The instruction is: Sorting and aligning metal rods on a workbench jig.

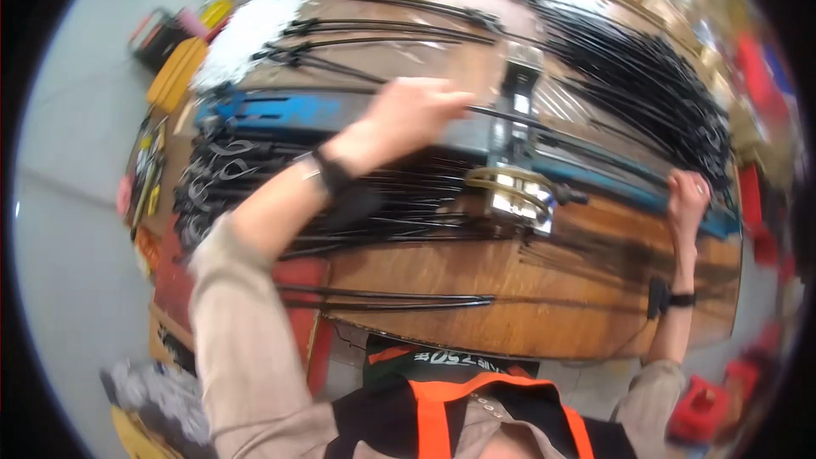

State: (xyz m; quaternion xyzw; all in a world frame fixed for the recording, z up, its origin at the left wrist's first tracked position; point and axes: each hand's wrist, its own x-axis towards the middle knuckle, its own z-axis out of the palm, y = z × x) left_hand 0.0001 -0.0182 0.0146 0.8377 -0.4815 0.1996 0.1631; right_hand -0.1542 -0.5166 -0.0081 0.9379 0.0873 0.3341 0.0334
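Note:
My left hand (416,110) is closed above the blue bar fixture (285,109), its fingers pinched on a long thin black rod (565,133). From there the rod runs to the right, past the metal clamp block (516,119) at the fixture's middle. Over the fixture's right end, my right hand (687,197) closes on or near the rod's other end; the fingers are blurred. A metal piece with tan hose-like loops (518,195) sits on the near side of the clamp block. Whether the rod touches the block, I cannot tell.
Bundles of black rods (637,59) lie at the far right, more (374,204) at the near left. White strips (251,38) are heaped at the far left, by a yellow box (177,72). Two black rods (391,297) lie along the wooden table's (595,314) near edge.

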